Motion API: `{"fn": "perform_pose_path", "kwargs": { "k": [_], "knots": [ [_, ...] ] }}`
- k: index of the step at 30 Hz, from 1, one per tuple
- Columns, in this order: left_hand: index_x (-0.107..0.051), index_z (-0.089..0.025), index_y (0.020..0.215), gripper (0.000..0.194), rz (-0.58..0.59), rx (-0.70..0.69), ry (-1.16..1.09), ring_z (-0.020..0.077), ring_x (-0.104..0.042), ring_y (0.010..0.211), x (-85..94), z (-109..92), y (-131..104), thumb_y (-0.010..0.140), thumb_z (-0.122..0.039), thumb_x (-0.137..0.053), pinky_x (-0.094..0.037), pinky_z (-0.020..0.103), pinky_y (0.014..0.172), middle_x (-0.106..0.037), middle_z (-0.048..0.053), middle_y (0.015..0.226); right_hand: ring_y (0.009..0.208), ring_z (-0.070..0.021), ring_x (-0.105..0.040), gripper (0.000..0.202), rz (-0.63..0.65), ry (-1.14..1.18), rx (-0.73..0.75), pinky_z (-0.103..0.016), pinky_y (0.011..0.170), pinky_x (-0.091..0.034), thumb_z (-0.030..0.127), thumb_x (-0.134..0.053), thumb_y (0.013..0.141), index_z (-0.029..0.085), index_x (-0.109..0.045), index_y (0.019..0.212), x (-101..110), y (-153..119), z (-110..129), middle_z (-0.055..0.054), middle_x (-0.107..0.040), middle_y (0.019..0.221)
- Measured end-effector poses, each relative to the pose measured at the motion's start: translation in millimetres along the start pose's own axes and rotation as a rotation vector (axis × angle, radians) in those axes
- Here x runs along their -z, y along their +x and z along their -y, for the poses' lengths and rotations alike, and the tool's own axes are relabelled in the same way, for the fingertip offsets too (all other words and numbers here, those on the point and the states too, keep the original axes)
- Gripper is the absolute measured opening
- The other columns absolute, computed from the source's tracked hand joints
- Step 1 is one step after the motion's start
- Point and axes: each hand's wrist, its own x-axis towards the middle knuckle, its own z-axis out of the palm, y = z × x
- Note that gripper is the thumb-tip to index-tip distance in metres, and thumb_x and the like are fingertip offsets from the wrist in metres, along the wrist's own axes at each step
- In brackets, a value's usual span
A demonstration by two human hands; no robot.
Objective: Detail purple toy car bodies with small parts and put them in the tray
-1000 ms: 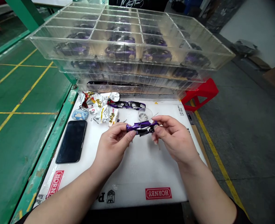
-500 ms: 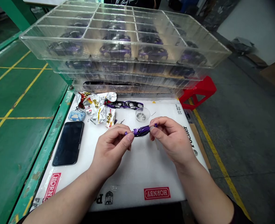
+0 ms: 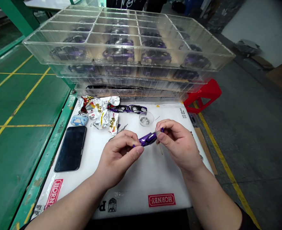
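- The person's left hand [image 3: 122,155] grips one end of a small purple car body [image 3: 148,139] between thumb and fingers.
- The right hand [image 3: 176,140] pinches the other end of that car body, fingertips and thumb closed on it.
- The car body spans the gap between the two hands, raised above a white work surface [image 3: 152,172], its right-hand end tilted slightly up and away from the person.
- A thin pale stick [image 3: 161,149] shows just below the right fingertips; whether the hand holds it cannot be told.
- Just beyond the left fingers, a slender dark tool [image 3: 123,128] is partly hidden by that hand.
- Past the gap between the hands sits a clear round dish [image 3: 152,118] with small bits in it, too small to make out.
- Farther beyond the left hand lie purple and black car shells [image 3: 131,109], with crumpled silver wrappers [image 3: 105,119] beside them.
- To the left of the left hand lies a dark-screened phone [image 3: 70,149], a blue and white object [image 3: 79,120] just past its far end.
- Beyond both hands rises a stack of clear trays [image 3: 97,55], purple car bodies visible in the top one's compartments.
- Beyond the right hand, off to its right, stands a red stool [image 3: 212,89].
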Motion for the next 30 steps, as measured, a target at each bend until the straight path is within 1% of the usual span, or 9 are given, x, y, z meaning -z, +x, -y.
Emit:
{"fn": "perform_pose_path", "kwargs": {
  "k": [4, 9, 14, 17, 20, 22, 25, 27, 30],
  "knots": [
    [-0.084, -0.022, 0.087, 0.015, 0.013, -0.027, 0.035, 0.0201, -0.067, 0.090, 2.4, 0, 0, 0.100, -0.029, -0.086, -0.051, 0.035, 0.080, -0.073, 0.008, 0.102, 0.087, -0.0151, -0.063, 0.013, 0.027, 0.017, 0.041, -0.028, 0.077, -0.055, 0.030, -0.088, 0.103, 0.024, -0.077, 0.104, 1, 0, -1, -0.002, -0.067, 0.107],
    [-0.084, -0.022, 0.091, 0.011, 0.026, -0.077, 0.090, 0.0176, -0.067, 0.089, 3.1, 4, -2, 0.101, -0.026, -0.085, -0.051, 0.031, 0.077, -0.072, 0.007, 0.104, 0.092, -0.0162, -0.061, 0.009, 0.046, 0.023, 0.065, -0.028, 0.080, -0.052, 0.026, -0.085, 0.104, 0.024, -0.076, 0.105, 0, 1, 0, -0.003, -0.065, 0.106],
    [-0.085, -0.023, 0.093, 0.007, 0.029, -0.111, 0.123, 0.0164, -0.067, 0.090, 2.2, 5, -3, 0.100, -0.023, -0.085, -0.052, 0.030, 0.079, -0.072, 0.006, 0.104, 0.094, -0.0174, -0.061, 0.008, 0.033, -0.001, 0.107, -0.030, 0.084, -0.053, 0.022, -0.082, 0.104, 0.025, -0.075, 0.104, -1, 0, 0, -0.003, -0.064, 0.104],
    [-0.087, -0.024, 0.094, 0.006, 0.032, -0.098, 0.125, 0.0174, -0.068, 0.091, 1.8, 5, -3, 0.100, -0.024, -0.086, -0.053, 0.031, 0.080, -0.072, 0.007, 0.104, 0.094, -0.0175, -0.061, 0.009, 0.014, -0.002, 0.107, -0.030, 0.084, -0.053, 0.021, -0.083, 0.103, 0.024, -0.075, 0.101, -2, 0, -1, -0.003, -0.064, 0.103],
    [-0.087, -0.023, 0.093, 0.008, -0.004, -0.006, -0.006, 0.0173, -0.067, 0.088, 0.2, 9, -3, 0.098, -0.028, -0.089, -0.052, 0.031, 0.076, -0.070, 0.006, 0.104, 0.086, -0.0149, -0.060, 0.010, -0.019, 0.027, 0.058, -0.028, 0.078, -0.053, 0.024, -0.086, 0.101, 0.024, -0.076, 0.101, -4, 0, -3, -0.002, -0.066, 0.102],
    [-0.085, -0.022, 0.090, 0.015, -0.033, 0.079, -0.148, 0.0161, -0.066, 0.083, -1.2, 12, -3, 0.098, -0.033, -0.090, -0.052, 0.031, 0.074, -0.069, 0.005, 0.102, 0.078, -0.0128, -0.060, 0.010, -0.032, 0.047, 0.010, -0.026, 0.072, -0.052, 0.028, -0.087, 0.102, 0.024, -0.078, 0.103, -4, -1, -4, -0.001, -0.068, 0.097],
    [-0.081, -0.020, 0.088, 0.025, -0.081, 0.214, -0.349, 0.0135, -0.063, 0.072, -3.0, 13, 2, 0.101, -0.041, -0.087, -0.051, 0.027, 0.067, -0.067, 0.002, 0.086, 0.068, -0.0105, -0.059, 0.014, -0.057, 0.070, -0.023, -0.024, 0.062, -0.050, 0.032, -0.087, 0.104, 0.027, -0.081, 0.115, -5, -2, -4, 0.001, -0.070, 0.091],
    [-0.080, -0.019, 0.093, 0.026, -0.118, 0.312, -0.473, 0.0110, -0.060, 0.061, -3.7, 10, 5, 0.099, -0.043, -0.088, -0.048, 0.025, 0.059, -0.066, 0.000, 0.081, 0.065, -0.0092, -0.058, 0.019, -0.080, 0.071, -0.016, -0.023, 0.057, -0.048, 0.031, -0.087, 0.104, 0.029, -0.082, 0.122, -5, -2, -3, 0.001, -0.071, 0.093],
    [-0.080, -0.018, 0.106, 0.029, -0.130, 0.428, -0.586, 0.0073, -0.055, 0.050, -4.4, 5, 10, 0.093, -0.041, -0.093, -0.041, 0.021, 0.047, -0.070, 0.000, 0.087, 0.065, -0.0088, -0.058, 0.019, -0.094, 0.031, 0.006, -0.022, 0.056, -0.047, 0.028, -0.089, 0.102, 0.029, -0.083, 0.121, -5, -3, -2, 0.001, -0.073, 0.093]
  ]
}}
